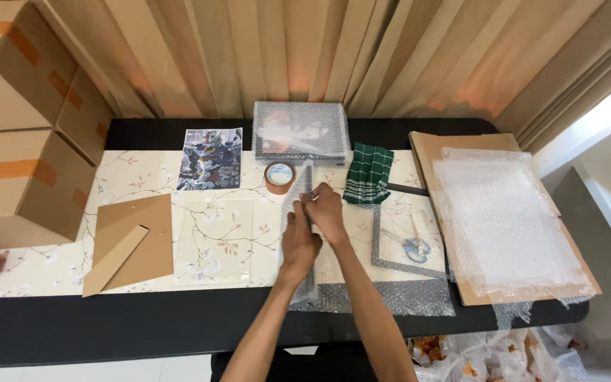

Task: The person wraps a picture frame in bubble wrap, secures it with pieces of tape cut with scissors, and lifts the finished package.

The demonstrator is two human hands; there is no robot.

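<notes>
My left hand and my right hand meet at the middle of the table. Both pinch a long narrow grey piece wrapped in bubble wrap, which runs away from me toward the roll of brown tape. Just right of the hands a grey picture frame lies flat on a sheet of bubble wrap, with blue-handled scissors inside it. The fingers hide how the wrap is folded.
A black table with a flowered cloth holds a brown backing board, a clear pane, a printed picture, a bubble-wrapped flat package, a green checked cloth, and cardboard under bubble wrap. Cardboard boxes stand left.
</notes>
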